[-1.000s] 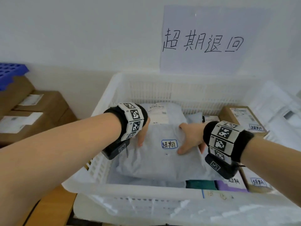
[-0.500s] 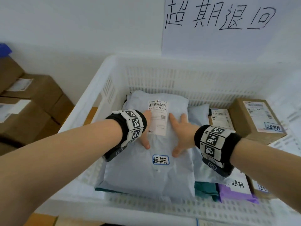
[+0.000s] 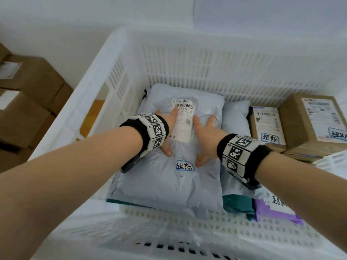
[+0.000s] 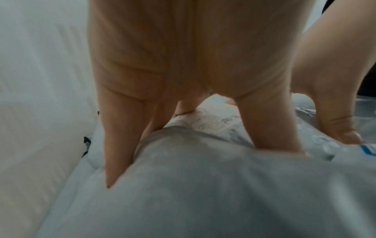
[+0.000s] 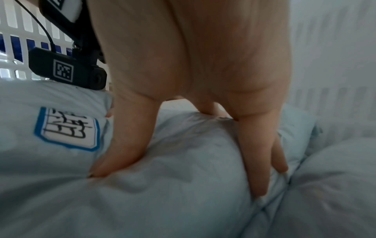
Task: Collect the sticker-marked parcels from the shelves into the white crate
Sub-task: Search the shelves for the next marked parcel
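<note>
A grey plastic mailer parcel lies flat in the white crate, on top of other parcels. It carries a blue-edged handwritten sticker and a white barcode label. My left hand and right hand lie side by side on its far half, fingers straight, pressing down. In the left wrist view the left hand's fingers sink into the soft parcel. The right wrist view shows the right hand pressing the parcel beside the sticker.
Two stickered cardboard boxes stand at the crate's right. Another grey mailer, a teal parcel and a purple one lie beside and under the top parcel. Brown cartons are stacked outside on the left.
The parcel has settled flat in the crate. Both hands have slid from its edges onto its top, further toward the label. The view has tilted down and come closer.
</note>
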Demonstrator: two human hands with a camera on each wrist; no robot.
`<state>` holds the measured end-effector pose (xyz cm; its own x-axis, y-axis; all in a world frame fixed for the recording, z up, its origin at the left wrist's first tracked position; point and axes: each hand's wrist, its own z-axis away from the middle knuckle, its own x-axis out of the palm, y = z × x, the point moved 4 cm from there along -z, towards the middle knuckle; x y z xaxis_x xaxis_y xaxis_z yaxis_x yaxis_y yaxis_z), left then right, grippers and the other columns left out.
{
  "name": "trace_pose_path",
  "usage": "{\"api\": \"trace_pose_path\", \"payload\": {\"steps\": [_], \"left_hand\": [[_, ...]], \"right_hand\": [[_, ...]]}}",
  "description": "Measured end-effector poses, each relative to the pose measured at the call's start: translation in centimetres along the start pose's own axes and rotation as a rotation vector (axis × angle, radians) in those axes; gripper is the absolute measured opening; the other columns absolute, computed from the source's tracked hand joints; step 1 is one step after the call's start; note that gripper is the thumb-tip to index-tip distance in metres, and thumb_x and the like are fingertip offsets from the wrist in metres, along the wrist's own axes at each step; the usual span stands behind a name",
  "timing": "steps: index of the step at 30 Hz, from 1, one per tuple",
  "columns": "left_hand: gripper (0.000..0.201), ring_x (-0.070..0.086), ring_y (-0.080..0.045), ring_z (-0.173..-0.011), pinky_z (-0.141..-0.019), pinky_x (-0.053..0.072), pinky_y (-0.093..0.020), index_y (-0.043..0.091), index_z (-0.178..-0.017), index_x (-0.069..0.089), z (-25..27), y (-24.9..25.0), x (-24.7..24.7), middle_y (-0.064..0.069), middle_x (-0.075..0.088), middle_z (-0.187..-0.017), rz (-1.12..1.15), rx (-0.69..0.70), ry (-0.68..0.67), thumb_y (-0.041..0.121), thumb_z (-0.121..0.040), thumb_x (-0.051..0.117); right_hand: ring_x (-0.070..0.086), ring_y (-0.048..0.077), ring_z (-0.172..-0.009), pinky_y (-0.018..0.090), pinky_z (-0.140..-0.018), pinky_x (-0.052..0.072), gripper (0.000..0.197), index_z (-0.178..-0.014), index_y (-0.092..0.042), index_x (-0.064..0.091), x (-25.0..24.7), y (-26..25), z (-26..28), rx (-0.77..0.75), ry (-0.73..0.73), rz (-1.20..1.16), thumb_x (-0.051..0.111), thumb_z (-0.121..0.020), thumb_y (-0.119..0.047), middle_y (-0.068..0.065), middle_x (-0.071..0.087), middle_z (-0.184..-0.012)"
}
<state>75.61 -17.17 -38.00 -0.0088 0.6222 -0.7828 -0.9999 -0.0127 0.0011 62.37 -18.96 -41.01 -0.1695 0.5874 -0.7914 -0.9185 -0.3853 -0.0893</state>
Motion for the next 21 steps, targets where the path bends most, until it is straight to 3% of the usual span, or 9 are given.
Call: {"api": "trace_pose_path", "payload": {"steps": [3, 9, 21], "left_hand": [[0.149, 0.029, -0.036, -0.138, -0.112, 0.026, -0.037, 0.013, -0.143, -0.028, -0.7, -0.5, 0.8, -0.025, 0.017, -0.152, 0.000, -0.034, 0.001, 0.047, -0.054, 0.086], [0.153, 0.023, -0.042, -0.139, -0.113, 0.027, -0.048, 0.023, -0.140, -0.034, -2.0, -0.9, 1.8, -0.030, -0.001, -0.152, 0.003, -0.093, -0.038, 0.051, -0.050, 0.086], [0.152, 0.023, -0.046, -0.137, -0.109, 0.028, -0.052, 0.022, -0.143, -0.029, -3.3, -0.6, 2.5, -0.032, -0.003, -0.150, -0.033, -0.110, -0.046, 0.048, -0.050, 0.088]], "right_hand": [[0.034, 0.049, -0.130, 0.049, -0.103, 0.043, 0.150, -0.145, -0.025, -0.026, 0.4, -0.2, -0.2, 0.006, 0.014, 0.006, 0.091, -0.051, -0.035, 0.029, -0.028, -0.147], [0.031, 0.051, -0.132, 0.050, -0.105, 0.040, 0.150, -0.145, -0.024, -0.027, 0.7, -0.1, -0.7, 0.005, 0.014, 0.017, 0.091, -0.052, -0.037, 0.031, -0.029, -0.146], [0.033, 0.052, -0.130, 0.051, -0.105, 0.040, 0.148, -0.146, -0.023, -0.024, 1.1, 0.2, -1.1, -0.001, 0.009, 0.016, 0.090, -0.052, -0.037, 0.032, -0.024, -0.146]]}}
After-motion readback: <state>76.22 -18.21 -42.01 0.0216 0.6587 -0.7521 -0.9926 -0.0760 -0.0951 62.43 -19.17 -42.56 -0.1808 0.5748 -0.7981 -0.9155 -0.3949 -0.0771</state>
